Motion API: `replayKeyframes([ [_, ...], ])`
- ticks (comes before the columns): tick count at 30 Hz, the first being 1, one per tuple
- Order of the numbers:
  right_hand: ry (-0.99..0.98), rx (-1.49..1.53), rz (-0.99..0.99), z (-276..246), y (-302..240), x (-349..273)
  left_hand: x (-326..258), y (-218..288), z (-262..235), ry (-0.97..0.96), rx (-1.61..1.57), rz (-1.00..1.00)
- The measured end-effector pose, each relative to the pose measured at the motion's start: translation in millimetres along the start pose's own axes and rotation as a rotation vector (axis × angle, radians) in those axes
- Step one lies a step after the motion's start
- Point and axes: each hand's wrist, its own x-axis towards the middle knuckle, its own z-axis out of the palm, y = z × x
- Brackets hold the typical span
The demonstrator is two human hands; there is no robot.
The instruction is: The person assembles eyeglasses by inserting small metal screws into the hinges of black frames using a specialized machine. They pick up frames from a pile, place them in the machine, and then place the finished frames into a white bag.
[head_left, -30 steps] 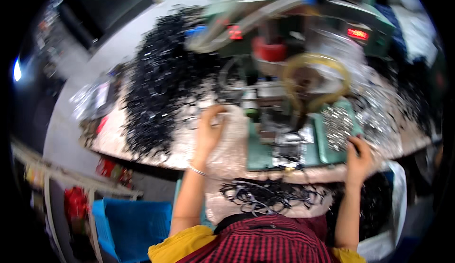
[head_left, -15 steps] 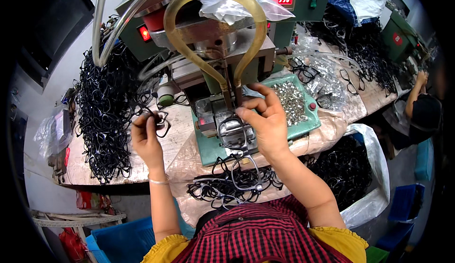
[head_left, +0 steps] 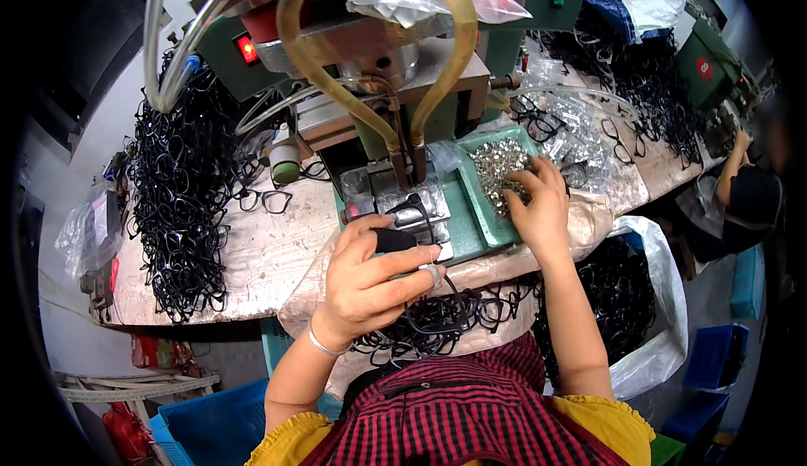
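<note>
Far left, a tall heap of black glasses frames (head_left: 181,189) crowds the table! Next along, the left hand (head_left: 374,277) has its fingers closed on a single black frame (head_left: 414,202), and there it sits, right at the metal fixture below the looping yellowish tube (head_left: 462,46). Over to the right, the right hand (head_left: 540,210) dips its fingertips among small shiny metal parts (head_left: 492,163) in the green tray (head_left: 498,232); whether it's pinching one, I can't tell!
</note>
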Motion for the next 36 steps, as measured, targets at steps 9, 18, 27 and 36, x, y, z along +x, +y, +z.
replayKeyframes([
  [9, 0.126, 0.038, -0.198, 49.9, -24.8, 53.0, -1.7, 3.8, 1.6, 0.003, -0.017, -0.053],
  [18, 0.108, -0.115, -0.11, 6.5, 15.2, 0.5, -121.8, -13.9, -66.3, 0.483, 0.513, -0.77],
  [27, 0.014, 0.286, 0.112, 29.4, -0.5, 26.4, -146.6, -221.2, -110.5, -0.44, 0.918, -0.869],
  [36, 0.14, 0.99, 0.51, 16.0, 33.0, -14.1, -159.1, -178.0, -88.9, -0.304, 0.716, -0.753],
])
